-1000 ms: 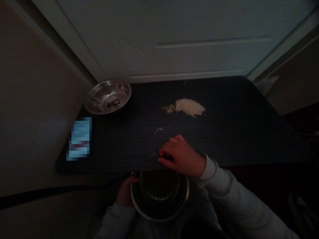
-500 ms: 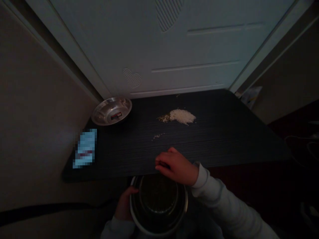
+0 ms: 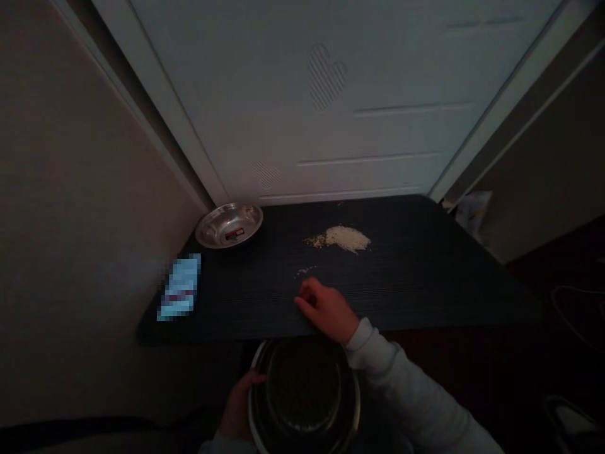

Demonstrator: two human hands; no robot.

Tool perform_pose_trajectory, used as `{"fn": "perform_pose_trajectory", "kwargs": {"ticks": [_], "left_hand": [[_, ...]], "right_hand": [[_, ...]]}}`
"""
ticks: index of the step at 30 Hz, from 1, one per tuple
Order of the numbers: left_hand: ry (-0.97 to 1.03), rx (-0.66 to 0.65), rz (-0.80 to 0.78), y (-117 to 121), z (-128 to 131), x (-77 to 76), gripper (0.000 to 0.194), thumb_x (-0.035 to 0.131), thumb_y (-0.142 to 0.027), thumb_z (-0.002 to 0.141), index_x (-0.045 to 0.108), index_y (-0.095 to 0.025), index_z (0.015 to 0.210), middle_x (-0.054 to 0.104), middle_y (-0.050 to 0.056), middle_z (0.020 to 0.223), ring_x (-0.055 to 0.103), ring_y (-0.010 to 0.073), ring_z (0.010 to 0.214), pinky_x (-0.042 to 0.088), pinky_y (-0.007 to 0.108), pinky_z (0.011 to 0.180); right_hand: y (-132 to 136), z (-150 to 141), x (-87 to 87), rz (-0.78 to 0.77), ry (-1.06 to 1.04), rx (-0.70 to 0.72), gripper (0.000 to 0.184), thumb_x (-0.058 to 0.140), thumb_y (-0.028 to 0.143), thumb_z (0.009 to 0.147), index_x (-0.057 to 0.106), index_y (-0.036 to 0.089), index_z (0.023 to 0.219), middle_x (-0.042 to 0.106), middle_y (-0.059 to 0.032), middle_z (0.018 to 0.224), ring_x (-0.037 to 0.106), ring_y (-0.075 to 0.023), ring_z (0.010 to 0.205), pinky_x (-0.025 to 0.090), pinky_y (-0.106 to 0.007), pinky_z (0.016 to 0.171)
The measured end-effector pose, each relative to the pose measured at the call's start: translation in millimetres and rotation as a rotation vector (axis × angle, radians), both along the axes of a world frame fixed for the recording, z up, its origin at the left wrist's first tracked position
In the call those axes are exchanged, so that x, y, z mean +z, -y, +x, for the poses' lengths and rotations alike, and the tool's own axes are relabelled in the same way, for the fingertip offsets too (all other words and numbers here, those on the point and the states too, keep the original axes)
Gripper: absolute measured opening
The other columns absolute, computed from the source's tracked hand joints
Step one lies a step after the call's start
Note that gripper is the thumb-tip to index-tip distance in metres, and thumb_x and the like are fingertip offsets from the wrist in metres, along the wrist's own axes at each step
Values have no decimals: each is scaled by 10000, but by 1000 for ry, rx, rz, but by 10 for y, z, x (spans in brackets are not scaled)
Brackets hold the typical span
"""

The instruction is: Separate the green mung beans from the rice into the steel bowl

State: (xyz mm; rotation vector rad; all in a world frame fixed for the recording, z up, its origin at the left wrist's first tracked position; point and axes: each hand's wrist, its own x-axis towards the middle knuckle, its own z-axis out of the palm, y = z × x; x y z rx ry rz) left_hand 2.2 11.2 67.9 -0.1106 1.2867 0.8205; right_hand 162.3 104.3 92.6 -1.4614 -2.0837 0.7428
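Below the table's front edge, my left hand (image 3: 240, 403) grips the left rim of a metal bowl (image 3: 355, 410), thumb over the edge. The bowl's inside is dark, and its contents cannot be made out clearly. My right hand (image 3: 326, 309) is over the front part of the table, just above the bowl's far rim. Its fingers are curled in towards the thumb; what they hold, if anything, is hidden. A few loose pale grains (image 3: 305, 271) lie just beyond its fingertips. Farther back is a heap of white rice-like grains (image 3: 348, 238), with small green beans or seeds (image 3: 316, 240) at its left end.
A shiny steel bowl (image 3: 229, 226) with a label inside stands at the table's back left. In front of it lies a blurred light-blue item (image 3: 180, 287). The dark table (image 3: 425, 277) meets a white panel door (image 3: 378, 139). A wall (image 3: 70, 221) rises at left.
The view has tilted up, so table and bowls look farther off. My right hand has shifted slightly forward over the table, towards the loose grains. My left hand keeps its grip on the bowl.
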Motion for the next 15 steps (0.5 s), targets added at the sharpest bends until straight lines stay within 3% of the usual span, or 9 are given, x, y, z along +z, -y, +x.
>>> {"fn": "perform_pose_trajectory", "kwargs": {"ticks": [7,10,15], "left_hand": [[-10,5,-5,-11,-46,4,169,502,-109,559,607,-90,690,658,85,538,602,280,744,429,386,683],[-25,22,9,28,-53,-38,180,514,-125,558,609,-98,708,655,78,521,596,290,760,436,396,659],[-57,22,90,119,-25,-86,84,513,-95,554,584,-136,534,628,63,453,601,269,739,443,360,658]], "right_hand": [[-201,-123,50,140,320,-229,141,397,320,765,447,188,766,599,-3,666,554,-142,621,300,-264,621],[-280,5,62,113,346,-287,177,371,342,778,440,179,786,605,-20,684,564,-151,639,304,-277,632],[-354,307,60,59,371,-381,224,343,387,775,447,188,769,602,-28,660,570,-169,631,313,-269,565]]}}
